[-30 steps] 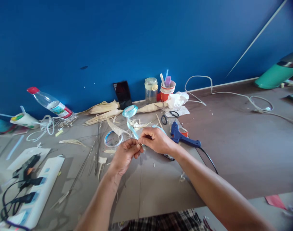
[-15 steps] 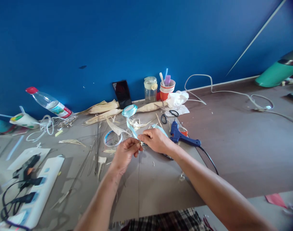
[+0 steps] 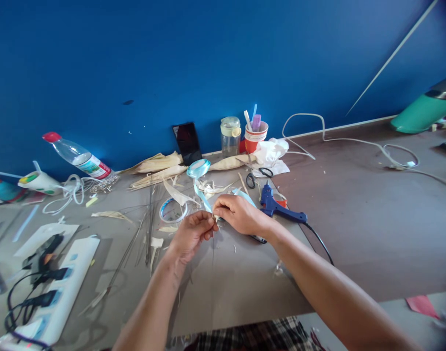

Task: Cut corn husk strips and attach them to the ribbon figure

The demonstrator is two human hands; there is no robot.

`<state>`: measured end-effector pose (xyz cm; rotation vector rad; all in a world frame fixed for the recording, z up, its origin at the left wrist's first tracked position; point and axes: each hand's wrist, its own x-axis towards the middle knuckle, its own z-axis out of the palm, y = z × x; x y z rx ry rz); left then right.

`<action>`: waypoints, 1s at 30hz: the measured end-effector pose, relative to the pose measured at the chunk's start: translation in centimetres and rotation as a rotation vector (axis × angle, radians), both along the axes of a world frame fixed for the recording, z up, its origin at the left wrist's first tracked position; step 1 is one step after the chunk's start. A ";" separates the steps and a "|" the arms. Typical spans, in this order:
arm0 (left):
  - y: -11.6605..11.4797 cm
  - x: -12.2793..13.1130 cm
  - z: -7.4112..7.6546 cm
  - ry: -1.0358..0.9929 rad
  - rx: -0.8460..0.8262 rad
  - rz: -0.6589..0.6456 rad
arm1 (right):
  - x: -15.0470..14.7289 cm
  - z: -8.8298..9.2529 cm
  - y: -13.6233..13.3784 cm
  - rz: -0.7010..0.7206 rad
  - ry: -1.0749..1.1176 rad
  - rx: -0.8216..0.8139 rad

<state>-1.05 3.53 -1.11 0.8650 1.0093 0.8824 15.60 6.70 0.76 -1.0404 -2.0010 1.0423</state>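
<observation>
My left hand is closed in a pinch, thumb against fingers, on a small pale piece mostly hidden by the fingertips. Right beside it, my right hand bends down with thumb and fingers pressed together at the end of a light blue ribbon. That ribbon runs back to its shiny roll. Close to the left hand lies a ring-shaped tape roll, with a curled strip of dried husk above it. A blue glue gun rests to the right of the right hand.
Black-handled scissors, dried husks and a phone lie toward the wall. A jar, paper cups and a tilted bottle stand behind. Thin wires and a power strip are at left.
The right fingers have shifted slightly and curl more over the pinch point. My left hand keeps its pinch. The whole view has moved a little.
</observation>
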 end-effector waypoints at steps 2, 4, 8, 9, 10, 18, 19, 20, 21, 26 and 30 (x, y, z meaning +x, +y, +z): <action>0.0 -0.1 -0.2 -0.016 -0.007 -0.014 | 0.0 0.1 0.0 0.001 0.002 0.007; 0.0 -0.2 -0.2 -0.028 -0.020 -0.025 | 0.0 0.2 0.0 0.000 0.000 0.026; 0.1 -0.3 -0.4 -0.049 -0.045 -0.038 | -0.1 0.2 -0.1 -0.005 -0.030 0.078; 0.2 -0.4 -0.4 -0.062 -0.052 -0.043 | -0.1 0.3 -0.1 -0.002 -0.032 0.095; 0.2 -0.4 -0.5 -0.079 -0.061 -0.050 | -0.2 0.3 -0.2 0.004 -0.032 0.116; 0.3 -0.6 -0.7 -0.135 -0.094 -0.025 | -0.1 -0.1 -0.1 -0.002 -0.009 0.216; 0.3 -0.6 -0.6 -0.133 -0.093 -0.028 | -0.1 -0.1 0.0 -0.011 -0.008 0.211; 0.3 -0.6 -0.6 -0.131 -0.092 -0.033 | -0.1 -0.1 0.0 -0.016 -0.008 0.203; 0.3 -0.6 -0.6 -0.129 -0.090 -0.038 | 0.0 -0.1 0.0 -0.019 -0.010 0.194; 0.2 -0.6 -0.5 -0.118 -0.086 -0.025 | 0.1 -0.1 0.1 -0.013 -0.020 0.190; 0.2 -0.6 -0.5 -0.112 -0.081 -0.009 | 0.2 -0.2 0.2 -0.014 -0.015 0.205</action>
